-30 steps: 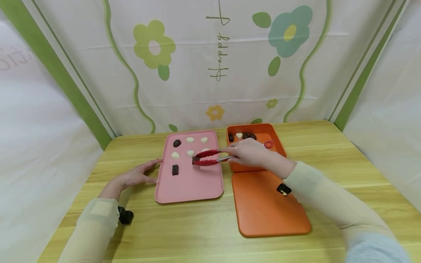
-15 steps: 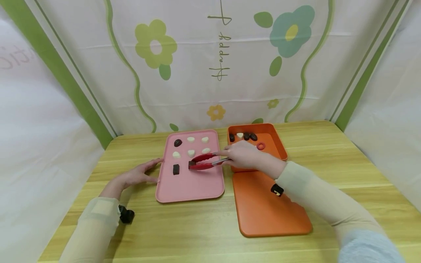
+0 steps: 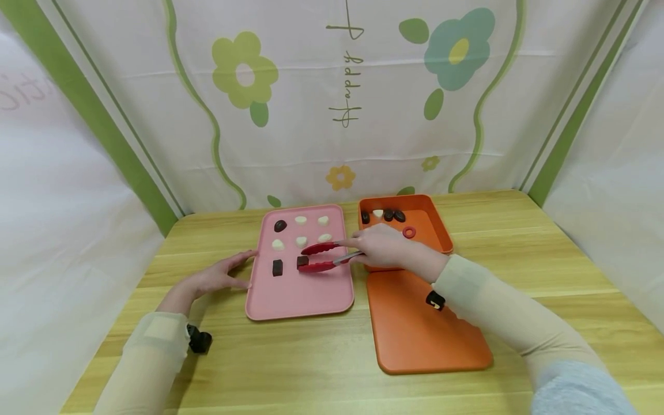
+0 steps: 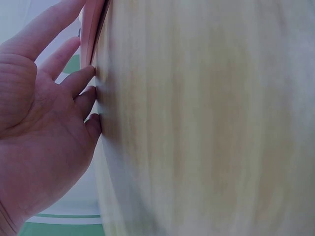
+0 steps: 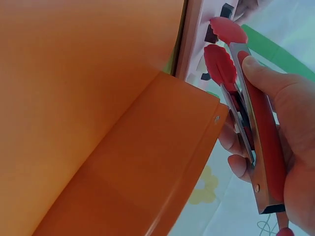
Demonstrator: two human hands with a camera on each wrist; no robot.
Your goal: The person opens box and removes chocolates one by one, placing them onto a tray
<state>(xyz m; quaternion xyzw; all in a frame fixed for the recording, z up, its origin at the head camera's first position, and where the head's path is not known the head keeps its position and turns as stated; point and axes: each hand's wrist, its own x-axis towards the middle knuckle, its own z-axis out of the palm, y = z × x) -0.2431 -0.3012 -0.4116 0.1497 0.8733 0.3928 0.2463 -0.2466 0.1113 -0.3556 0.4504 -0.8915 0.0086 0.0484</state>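
My right hand (image 3: 384, 245) grips a pair of kitchen tongs (image 5: 266, 142) with red scalloped tips. Those tips stand slightly apart around a dark brown chocolate-like block (image 3: 302, 262) on the pink tray (image 3: 301, 302); the lower tip is right at the block. Left of it lies a second dark block (image 3: 277, 267). Farther back on the tray are several white pieces and a round dark piece (image 3: 280, 225). At the tray's left edge, my left hand (image 3: 215, 278) rests with thumb and forefinger spread against the rim, its other fingertips on the table in the left wrist view.
An orange box (image 3: 433, 216) stands at the back right, holding several dark pieces and a white one (image 3: 378, 213). In front of it lies a flat orange lid (image 3: 422, 328). The tongs' red ring (image 3: 409, 232) shows over the box. A patterned cloth (image 3: 363, 144) hangs behind the table.
The right hand has moved the tongs and the block left and toward the front of the tray. The tongs' tips have since spread, the upper one parting from the block. The left hand stays put.
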